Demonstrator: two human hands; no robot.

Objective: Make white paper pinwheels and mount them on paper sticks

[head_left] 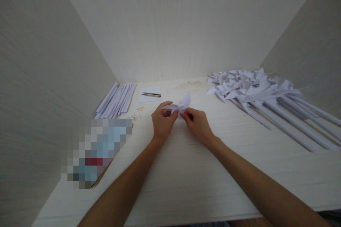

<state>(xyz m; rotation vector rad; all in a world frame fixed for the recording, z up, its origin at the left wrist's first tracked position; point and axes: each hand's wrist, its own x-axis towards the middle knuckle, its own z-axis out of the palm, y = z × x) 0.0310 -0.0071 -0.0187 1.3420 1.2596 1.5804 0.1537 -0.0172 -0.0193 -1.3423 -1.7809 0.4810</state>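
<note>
Both hands' fingers (pixel 183 115) pinching folded paper (pixel 181 106); pinwheels (pixel 247 88) right, paper rolls (pixel 117 100) left.

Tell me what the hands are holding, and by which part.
Both the left hand and right hand pinch a folded white paper piece at its lower middle, where the flaps meet.

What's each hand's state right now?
Left hand: closed, pinching the paper.
Right hand: closed, pinching the same paper.
</note>
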